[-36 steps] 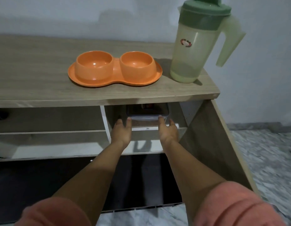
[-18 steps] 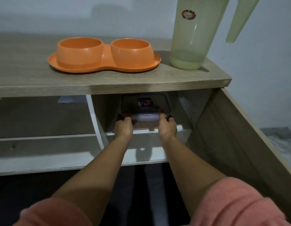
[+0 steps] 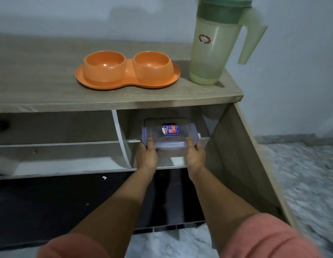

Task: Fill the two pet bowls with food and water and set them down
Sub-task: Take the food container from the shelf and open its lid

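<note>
The orange double bowl (image 3: 127, 72) sat on top of the wooden counter (image 3: 40, 86), and both of its cups looked empty. To the right of the bowl, near the counter's right end, stood a tall green jug (image 3: 214, 43) with a darker green lid — only a little water showed at its bottom. Below the bowl, under the counter top, there was a shelf space. A clear plastic box (image 3: 169, 134) with a lid and a small blue sticker stuck partway out of that space. The left hand (image 3: 147, 156) held the box's near left corner, its grip closed on it with the thumb on the lid. The right hand (image 3: 195, 155) held the near right corner the same way — thumb on top. Both arms wore pink sleeves (image 3: 270, 237).
</note>
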Motion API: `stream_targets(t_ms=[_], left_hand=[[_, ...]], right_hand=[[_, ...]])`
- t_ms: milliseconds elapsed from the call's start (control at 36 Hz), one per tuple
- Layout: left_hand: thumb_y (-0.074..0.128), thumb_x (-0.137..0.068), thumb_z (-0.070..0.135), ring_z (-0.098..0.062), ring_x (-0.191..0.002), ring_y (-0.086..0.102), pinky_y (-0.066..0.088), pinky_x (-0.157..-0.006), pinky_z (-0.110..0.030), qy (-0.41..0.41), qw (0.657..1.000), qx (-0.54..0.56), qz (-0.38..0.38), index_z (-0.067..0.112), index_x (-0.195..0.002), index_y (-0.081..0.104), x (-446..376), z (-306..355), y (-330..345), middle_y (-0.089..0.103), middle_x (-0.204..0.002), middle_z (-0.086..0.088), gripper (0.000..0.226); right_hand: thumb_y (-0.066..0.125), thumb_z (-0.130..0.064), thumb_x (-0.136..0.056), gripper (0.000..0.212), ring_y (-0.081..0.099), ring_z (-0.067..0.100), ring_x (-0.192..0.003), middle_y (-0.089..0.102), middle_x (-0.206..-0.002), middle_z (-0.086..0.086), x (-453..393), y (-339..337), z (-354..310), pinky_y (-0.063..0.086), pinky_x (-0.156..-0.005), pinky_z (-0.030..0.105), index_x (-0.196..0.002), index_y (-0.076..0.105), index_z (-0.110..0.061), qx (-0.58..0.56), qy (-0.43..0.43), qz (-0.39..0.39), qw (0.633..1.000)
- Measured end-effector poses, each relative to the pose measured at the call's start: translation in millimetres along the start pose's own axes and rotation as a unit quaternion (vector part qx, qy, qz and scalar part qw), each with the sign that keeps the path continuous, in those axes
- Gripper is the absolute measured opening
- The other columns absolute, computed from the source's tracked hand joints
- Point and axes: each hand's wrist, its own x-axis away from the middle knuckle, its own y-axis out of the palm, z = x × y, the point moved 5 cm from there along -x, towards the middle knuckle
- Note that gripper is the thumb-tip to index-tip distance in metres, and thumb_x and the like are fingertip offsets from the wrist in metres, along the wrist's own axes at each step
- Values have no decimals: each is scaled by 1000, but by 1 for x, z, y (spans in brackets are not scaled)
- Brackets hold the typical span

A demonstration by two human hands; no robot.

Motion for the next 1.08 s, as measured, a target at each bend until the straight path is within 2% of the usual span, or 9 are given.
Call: stream_targets(t_ms=[111, 194, 306, 472, 583, 750, 861, 972, 1083], left_hand=[[26, -103, 42, -26, -116, 52, 33, -87, -28, -17, 1000, 6, -18, 15, -144, 38, 51, 9, -18, 55, -133, -12, 50], [27, -103, 43, -24, -104, 52, 34, -86, -28, -21, 1000, 4, -18, 16, -142, 41, 86, 21, -36, 56, -129, -12, 50], [28, -102, 41, -27, -112, 52, 36, -89, -30, -18, 999, -17, -25, 14, -141, 42, 129, 51, -67, 55, -132, -13, 49], [28, -102, 43, -31, -131, 45, 34, -108, -38, 26, 999, -20, -37, 18, -147, 35, 175, 116, -111, 49, -142, -10, 52], [33, -102, 38, -31, -124, 50, 38, -102, -35, 78, 997, 3, -11, 14, -139, 46, 195, 170, -143, 55, -136, -12, 46], [30, -104, 34, -35, -127, 47, 36, -101, -34, 121, 992, -14, 20, 10, -143, 42, 199, 232, -178, 50, -141, -16, 47], [30, -103, 36, -33, -128, 47, 36, -102, -33, 139, 989, -2, 40, 4, -140, 44, 187, 265, -192, 50, -140, -18, 50], [31, -101, 42, -32, -131, 45, 35, -110, -38, 147, 988, 7, 52, 9, -141, 45, 157, 291, -197, 50, -141, -15, 53], [32, -101, 42, -34, -126, 49, 38, -107, -39, 151, 986, 0, 71, 9, -134, 51, 117, 315, -197, 55, -135, -17, 51]], right_hand=[[50, -38, -95, 48, 54, 26, -119, 56, -130, 9, 49, -21, -14, 41, -102, 33, -137, 47, -16, 12, 29, 2, 1000], [53, -38, -93, 48, 57, 26, -115, 60, -125, 8, 91, -33, -34, 43, -105, 40, -137, 49, -20, 9, 35, 2, 999], [54, -36, -93, 48, 56, 28, -117, 59, -127, 11, 143, -50, -71, 43, -105, 40, -136, 51, -15, 11, 27, 6, 1000], [51, -38, -95, 53, 45, 30, -130, 50, -140, 13, 198, -60, -135, 37, -109, 39, -141, 45, -12, -3, 10, 10, 1000], [49, -39, -96, 51, 49, 30, -125, 54, -136, 11, 226, -57, -189, 39, -105, 37, -139, 47, -14, -10, -32, 12, 999], [49, -32, -98, 47, 48, 29, -125, 52, -136, 14, 242, -40, -257, 37, -92, 28, -138, 47, -9, -40, -79, -8, 996], [51, -34, -96, 48, 50, 28, -124, 54, -134, 10, 238, -23, -292, 38, -102, 33, -138, 48, -11, -55, -107, -18, 993], [52, -37, -94, 47, 53, 26, -121, 57, -130, 8, 216, 0, -319, 42, -103, 36, -135, 50, -14, -70, -123, -31, 990], [50, -51, -88, 60, 51, 29, -124, 55, -136, 8, 182, 27, -337, 40, -107, 44, -138, 46, -19, -52, -117, -40, 991]])
